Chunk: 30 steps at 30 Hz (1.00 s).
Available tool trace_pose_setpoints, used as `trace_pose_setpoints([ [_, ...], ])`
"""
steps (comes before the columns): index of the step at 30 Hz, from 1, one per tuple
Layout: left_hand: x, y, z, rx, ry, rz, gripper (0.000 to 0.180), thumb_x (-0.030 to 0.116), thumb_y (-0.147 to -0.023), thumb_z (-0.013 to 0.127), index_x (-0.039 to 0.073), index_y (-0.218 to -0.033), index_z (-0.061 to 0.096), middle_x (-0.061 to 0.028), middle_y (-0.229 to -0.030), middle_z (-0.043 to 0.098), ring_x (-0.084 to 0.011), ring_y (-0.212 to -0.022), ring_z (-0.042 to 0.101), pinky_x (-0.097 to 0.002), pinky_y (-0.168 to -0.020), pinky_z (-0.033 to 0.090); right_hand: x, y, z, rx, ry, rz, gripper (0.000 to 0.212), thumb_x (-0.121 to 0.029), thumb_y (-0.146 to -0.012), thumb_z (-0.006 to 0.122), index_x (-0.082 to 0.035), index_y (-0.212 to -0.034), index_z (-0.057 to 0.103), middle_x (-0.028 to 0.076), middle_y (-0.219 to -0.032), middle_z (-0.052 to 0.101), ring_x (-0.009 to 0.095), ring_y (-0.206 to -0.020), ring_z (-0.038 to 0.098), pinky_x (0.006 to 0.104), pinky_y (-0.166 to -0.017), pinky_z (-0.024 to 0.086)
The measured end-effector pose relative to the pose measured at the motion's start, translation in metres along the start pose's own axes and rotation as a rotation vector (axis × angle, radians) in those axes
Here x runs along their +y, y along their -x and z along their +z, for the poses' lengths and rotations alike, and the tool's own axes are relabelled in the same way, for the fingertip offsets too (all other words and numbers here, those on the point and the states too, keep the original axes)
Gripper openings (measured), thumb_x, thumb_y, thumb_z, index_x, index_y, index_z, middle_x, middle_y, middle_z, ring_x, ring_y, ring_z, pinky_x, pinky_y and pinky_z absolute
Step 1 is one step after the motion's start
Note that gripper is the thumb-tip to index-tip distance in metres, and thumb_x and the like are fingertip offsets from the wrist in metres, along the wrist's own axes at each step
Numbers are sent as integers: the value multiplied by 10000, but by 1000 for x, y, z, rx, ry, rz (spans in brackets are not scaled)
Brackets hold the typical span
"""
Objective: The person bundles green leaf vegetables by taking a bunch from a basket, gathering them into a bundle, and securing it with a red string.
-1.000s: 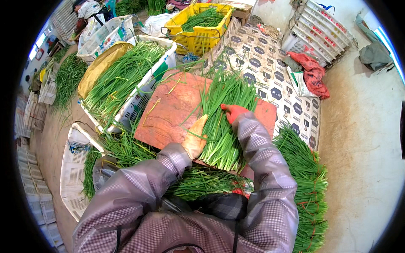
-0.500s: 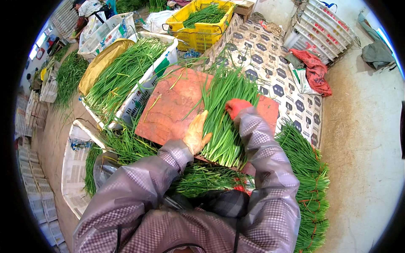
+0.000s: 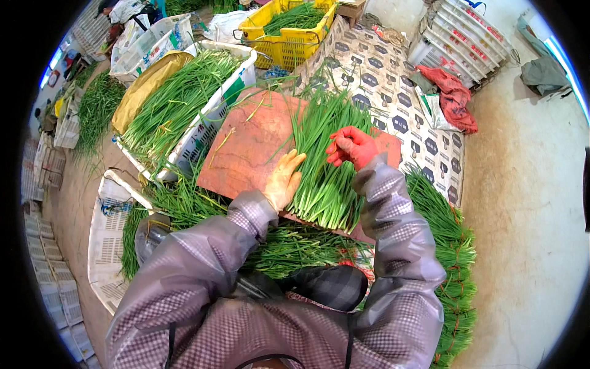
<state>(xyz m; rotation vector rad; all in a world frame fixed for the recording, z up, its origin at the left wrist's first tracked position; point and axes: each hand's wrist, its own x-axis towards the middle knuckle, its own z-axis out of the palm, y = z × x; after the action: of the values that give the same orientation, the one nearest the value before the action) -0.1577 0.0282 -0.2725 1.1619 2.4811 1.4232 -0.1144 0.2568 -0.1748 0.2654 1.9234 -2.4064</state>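
Note:
A loose pile of garlic chives (image 3: 326, 178), green leaves with pale cut ends toward me, lies on a reddish board (image 3: 246, 141). My left hand (image 3: 284, 179), in a pale yellow glove, rests against the pile's left side with fingers stretched out. Over its right side is my right hand (image 3: 353, 147), in a red glove, with fingers curled in and thumb pressed to them. Whatever may be in that pinch is too small to make out. More chives (image 3: 295, 249) lie below the board, in front of my lap.
Left of the board stands a white crate (image 3: 243, 77) heaped with chives. A yellow crate (image 3: 279, 52) holds more at the back. Tied bundles (image 3: 452, 264) line my right side by the wall. Stacked white crates (image 3: 458, 43) and a red cloth (image 3: 452, 92) sit back right.
My right hand has turned and lifted slightly off the leaves, its curled fingers now showing. My left hand stays at the pile's left side. The view has shifted a little.

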Motion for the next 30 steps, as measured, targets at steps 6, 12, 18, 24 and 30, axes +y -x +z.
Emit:
trace_pose_setpoints([
  [6, 36, 18, -43, -380, 793, 90, 185, 7, -840, 519, 48, -977, 636, -156, -1153, 595, -312, -1113, 542, -421, -1008, 398, -18, 21, 51, -227, -114, -103, 264, -154, -940, 580, -6, -1155, 543, 160, -964, 678, 227, -760, 680, 341, -698, 568],
  [12, 20, 91, -91, -1353, 1063, -493, 296, 318, -861, 669, 57, -730, 625, -58, -741, 624, -228, -795, 591, -390, -819, 482, 13, 18, 61, -131, 649, 362, 365, -157, -935, 545, -99, -1296, 546, 112, -1184, 640, 208, -908, 675, 323, -809, 537],
  [18, -20, 103, -134, -1278, -879, -483, 293, 151, -764, 609, 125, -1035, 717, -113, -1003, 702, -307, -947, 671, -423, -772, 536, 66, 15, 45, -179, 1437, 58, 318, -213, -870, 594, -163, -1183, 621, 124, -1107, 641, 332, -1033, 609, 410, -881, 504],
  [24, -25, 63, -145, -651, -558, -280, 242, 253, -883, 528, 69, -923, 679, -207, -833, 661, -414, -830, 625, -462, -743, 504, 70, 15, 50, -324, 1653, -177, 226, -136, -817, 595, -127, -1036, 649, 130, -954, 630, 353, -928, 616, 430, -808, 514],
  [30, -42, 32, -88, -454, 25, -428, 267, 203, -892, 504, 30, -1027, 655, -227, -937, 659, -364, -928, 633, -430, -815, 490, 25, 39, 59, -309, 1768, -6, 206, -75, -733, 605, -67, -936, 641, 152, -942, 641, 349, -920, 633, 422, -798, 522],
])
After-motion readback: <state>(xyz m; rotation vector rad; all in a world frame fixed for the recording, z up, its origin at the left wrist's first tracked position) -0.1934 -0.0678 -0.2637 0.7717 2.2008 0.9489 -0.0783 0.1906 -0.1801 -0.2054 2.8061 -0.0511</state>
